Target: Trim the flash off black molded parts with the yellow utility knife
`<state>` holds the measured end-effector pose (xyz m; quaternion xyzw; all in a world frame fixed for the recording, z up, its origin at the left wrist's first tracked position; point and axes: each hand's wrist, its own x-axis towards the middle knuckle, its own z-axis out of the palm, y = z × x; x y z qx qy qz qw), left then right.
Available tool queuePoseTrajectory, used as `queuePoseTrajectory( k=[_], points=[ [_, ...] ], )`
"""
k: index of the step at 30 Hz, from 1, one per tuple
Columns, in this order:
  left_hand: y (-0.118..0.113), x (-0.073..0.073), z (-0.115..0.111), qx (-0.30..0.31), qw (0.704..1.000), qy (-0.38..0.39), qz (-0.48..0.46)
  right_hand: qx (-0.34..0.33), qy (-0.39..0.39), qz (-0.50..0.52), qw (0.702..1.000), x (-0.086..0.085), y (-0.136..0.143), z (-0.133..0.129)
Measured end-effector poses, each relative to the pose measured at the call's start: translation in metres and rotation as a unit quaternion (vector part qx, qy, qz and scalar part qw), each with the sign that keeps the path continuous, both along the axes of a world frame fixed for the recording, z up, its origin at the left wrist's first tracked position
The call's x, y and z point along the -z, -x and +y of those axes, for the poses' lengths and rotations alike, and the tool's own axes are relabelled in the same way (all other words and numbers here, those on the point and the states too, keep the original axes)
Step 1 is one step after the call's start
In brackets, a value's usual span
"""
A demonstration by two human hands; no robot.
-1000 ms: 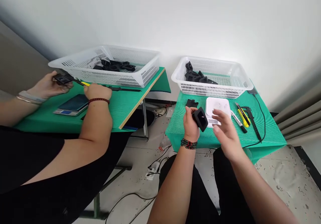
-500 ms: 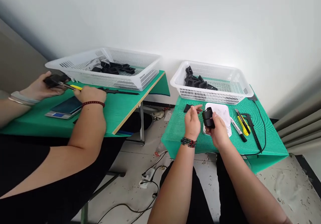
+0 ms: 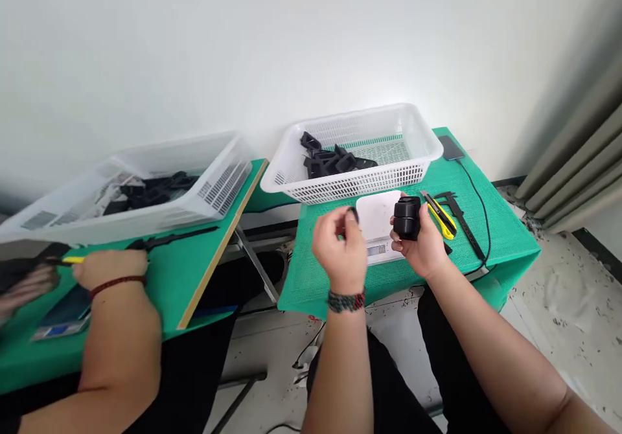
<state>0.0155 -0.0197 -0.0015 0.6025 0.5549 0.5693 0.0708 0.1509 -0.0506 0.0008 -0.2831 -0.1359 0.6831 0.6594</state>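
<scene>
Holding a black part [image 3: 407, 217] in the right hand [image 3: 422, 243], with fingers wrapped round its lower side and thumb up its right side. Raised clear above the near-right corner of a white scale [image 3: 381, 210] reading 0.0. Pinching a small dark piece [image 3: 353, 214] between thumb and curled fingers of the left hand [image 3: 340, 249], over the scale's left edge; too small and partly covered to identify further.

On the green bench [image 3: 304, 272]: the scale, near the front edge. Along the back edge, a white basket [image 3: 350, 188] with black parts [image 3: 330, 162] heaped in its left half. Toward the right edge, a yellow cutter [image 3: 442, 219], then a caliper [image 3: 465, 223] just beside it. At the back-right corner, a dark flat device [image 3: 451, 148] with a black cable [image 3: 479, 191] running down the right side.

On the left-hand bench [image 3: 207, 243], along its back edge: a second basket [image 3: 146, 230], also bearing black parts. Nearer the front, a co-worker's hand [image 3: 114, 269] gripping a yellow-handled tool [image 3: 72, 260] against a dark item [image 3: 22, 269], blurred.
</scene>
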Motion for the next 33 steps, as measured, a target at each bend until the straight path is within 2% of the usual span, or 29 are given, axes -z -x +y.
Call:
queuePoseTrajectory(
  k=[2, 3, 6, 8, 10, 13, 17, 19, 21, 23, 25, 27, 28, 30, 31, 33],
  points=[
    [-0.027, -0.007, -0.027, 0.131, 0.986, -0.080, 0.063, 0.012, -0.029, -0.039, 0.999, 0.005, 0.001, -0.002],
    [-0.038, -0.008, -0.037, 0.175, 0.972, -0.101, 0.116, 0.014, -0.048, -0.060, 0.997, 0.006, 0.002, -0.003],
    [-0.053, -0.002, -0.047, 0.140, 0.969, -0.098, 0.177, 0.014, -0.089, -0.106, 0.990, 0.008, 0.010, -0.009],
    [-0.049, 0.003, -0.043, 0.168, 0.964, -0.112, 0.170, 0.027, -0.096, -0.147, 0.984, 0.006, 0.016, -0.013],
    [-0.041, 0.006, -0.039, 0.180, 0.967, -0.140, 0.114, 0.036, -0.113, -0.208, 0.971, 0.004, 0.021, -0.016],
    [-0.036, 0.006, -0.039, 0.133, 0.977, -0.162, 0.044, 0.010, -0.152, -0.259, 0.954, 0.002, 0.025, -0.016],
    [-0.041, 0.003, -0.043, 0.114, 0.985, -0.128, -0.009, -0.011, -0.194, -0.268, 0.944, 0.004, 0.026, -0.012],
    [-0.039, 0.000, -0.040, 0.110, 0.984, -0.097, -0.103, 0.002, -0.214, -0.292, 0.932, 0.007, 0.028, -0.013],
    [-0.030, -0.006, -0.034, 0.116, 0.962, -0.043, -0.243, 0.005, -0.232, -0.314, 0.921, 0.010, 0.031, -0.018],
    [-0.014, -0.012, -0.025, 0.148, 0.924, 0.045, -0.349, -0.040, -0.238, -0.316, 0.918, 0.012, 0.034, -0.026],
    [0.004, -0.016, -0.018, 0.184, 0.898, 0.106, -0.386, -0.134, -0.224, -0.289, 0.921, 0.013, 0.037, -0.035],
    [0.016, -0.017, -0.015, 0.232, 0.857, 0.114, -0.446, -0.220, -0.187, -0.228, 0.930, 0.013, 0.039, -0.040],
    [0.019, -0.017, -0.015, 0.250, 0.837, 0.108, -0.475, -0.238, -0.162, -0.190, 0.939, 0.012, 0.039, -0.041],
    [0.016, -0.015, -0.021, 0.270, 0.814, 0.077, -0.509, -0.210, -0.100, -0.122, 0.965, 0.010, 0.037, -0.039],
    [0.011, -0.014, -0.025, 0.271, 0.818, 0.056, -0.504, -0.176, -0.066, -0.097, 0.977, 0.009, 0.036, -0.037],
    [-0.003, -0.013, -0.034, 0.270, 0.851, 0.012, -0.449, -0.108, -0.001, -0.063, 0.992, 0.007, 0.033, -0.032]
  ],
)
